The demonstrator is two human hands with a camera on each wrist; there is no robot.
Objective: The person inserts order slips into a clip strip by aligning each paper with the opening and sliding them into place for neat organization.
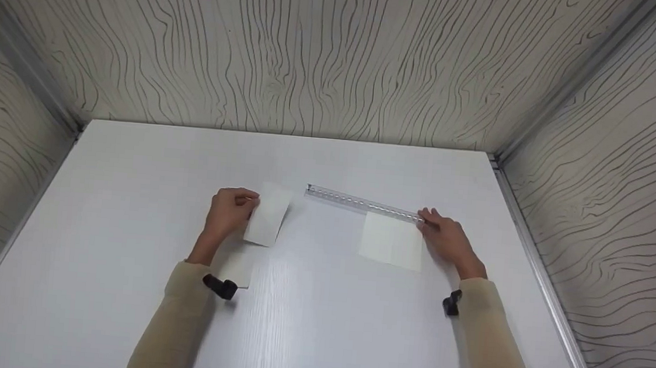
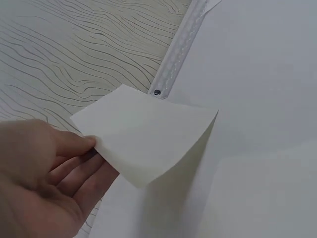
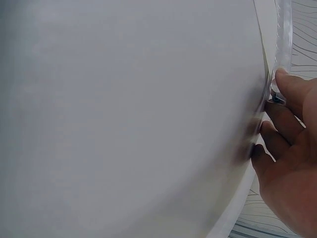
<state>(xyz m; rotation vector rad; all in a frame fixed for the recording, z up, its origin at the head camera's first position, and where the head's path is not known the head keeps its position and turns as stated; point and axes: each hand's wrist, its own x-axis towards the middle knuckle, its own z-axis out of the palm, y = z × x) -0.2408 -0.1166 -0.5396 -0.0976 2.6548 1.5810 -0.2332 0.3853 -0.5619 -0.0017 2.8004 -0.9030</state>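
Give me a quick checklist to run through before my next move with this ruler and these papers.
1. Left grip pinching the lifted paper sheet by its edge: ok.
2. Right grip holding one end of the clear ruler: ok.
3. Lifted paper sheet flat on the white table: not ok, it is raised and tilted.
4. Lifted paper sheet apart from the clear ruler: ok, the head view shows a gap.
5. Paper sheet beside the ruler free of the right fingers: cannot tell.
6. Paper sheet near the left wrist fully in sight: not ok, the arm partly covers it in the head view.
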